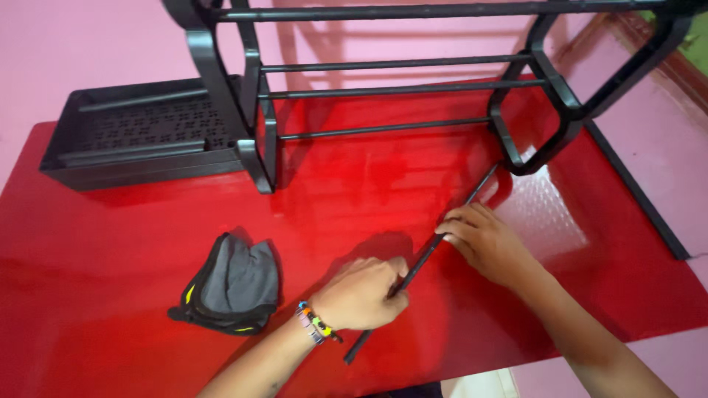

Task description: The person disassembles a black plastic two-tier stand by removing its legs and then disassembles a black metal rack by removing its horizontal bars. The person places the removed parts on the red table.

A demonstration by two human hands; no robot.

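No packages, labels, signs or screens show anywhere in this view.

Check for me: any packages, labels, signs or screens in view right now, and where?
None in view: no package, label, sign or screen.
Nearest to one: a soft pouch, grey and black with yellow trim, lying open-mouthed on the red table, left of the left hand; no print can be made out.
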